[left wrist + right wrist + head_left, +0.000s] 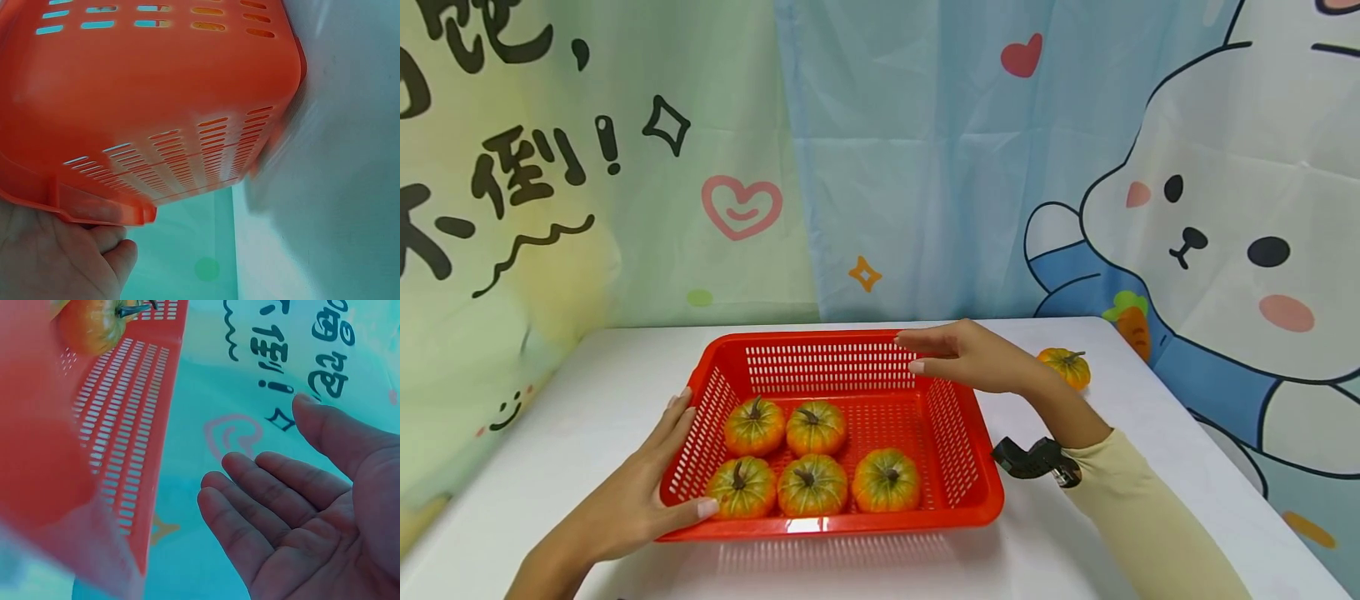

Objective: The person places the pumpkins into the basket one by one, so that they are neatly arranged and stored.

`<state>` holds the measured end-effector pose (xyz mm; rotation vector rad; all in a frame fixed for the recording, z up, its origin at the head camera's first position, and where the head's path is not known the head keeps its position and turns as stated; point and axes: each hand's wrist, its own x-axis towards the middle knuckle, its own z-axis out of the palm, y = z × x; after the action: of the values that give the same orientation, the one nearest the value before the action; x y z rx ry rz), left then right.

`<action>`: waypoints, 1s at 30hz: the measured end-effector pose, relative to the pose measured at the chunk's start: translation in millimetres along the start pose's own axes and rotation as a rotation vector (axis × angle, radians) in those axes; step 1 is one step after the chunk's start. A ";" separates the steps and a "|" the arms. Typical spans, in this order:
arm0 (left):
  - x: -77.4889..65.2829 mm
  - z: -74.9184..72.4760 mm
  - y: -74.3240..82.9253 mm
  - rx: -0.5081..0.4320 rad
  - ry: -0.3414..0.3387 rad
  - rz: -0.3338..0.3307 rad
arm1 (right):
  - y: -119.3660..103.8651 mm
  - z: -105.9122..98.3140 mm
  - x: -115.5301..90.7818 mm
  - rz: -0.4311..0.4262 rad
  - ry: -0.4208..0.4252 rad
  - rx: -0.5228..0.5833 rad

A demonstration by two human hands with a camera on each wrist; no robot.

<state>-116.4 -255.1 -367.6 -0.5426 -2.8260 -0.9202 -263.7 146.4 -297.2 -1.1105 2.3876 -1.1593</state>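
A red plastic basket (955, 507) with slotted walls stands on the white table, holding several small orange-and-green pumpkins (812, 485). My left hand (632, 492) holds the basket's left rim, its thumb over the front left corner and its fingers along the outside. In the left wrist view, the fingers (112, 250) bend beneath the overhanging rim. My right hand (973, 357) hovers at the back right corner of the basket, fingers extended and thumb apart. The right wrist view shows its palm (312, 550) bare, with a gap between the fingers and the basket wall.
One more pumpkin (1066, 367) lies on the table (1045, 533) outside the basket, behind my right forearm. A printed curtain (910, 183) hangs along the table's back edge. A black wrist device (1037, 458) is strapped at my right cuff.
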 end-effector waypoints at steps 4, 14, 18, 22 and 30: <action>0.0 -0.2 -0.1 0.000 -0.001 -0.007 | 8.8 -1.0 -9.0 0.010 0.039 0.026; 0.4 0.2 0.1 0.005 -0.006 -0.012 | 28.0 0.7 -32.9 0.015 0.212 0.097; 0.6 -0.4 0.6 0.005 -0.009 -0.014 | 38.3 1.0 -40.3 0.035 0.278 0.098; 0.6 -0.5 0.6 0.003 -0.006 -0.011 | 47.1 -0.5 -47.6 0.050 0.332 0.079; 0.2 0.5 -0.7 0.007 0.000 0.000 | 66.7 -6.6 -61.9 0.098 0.437 -0.017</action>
<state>-116.9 -255.4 -368.4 -0.5425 -2.8283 -0.9096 -260.5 221.4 -349.0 -0.7957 2.7365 -1.4740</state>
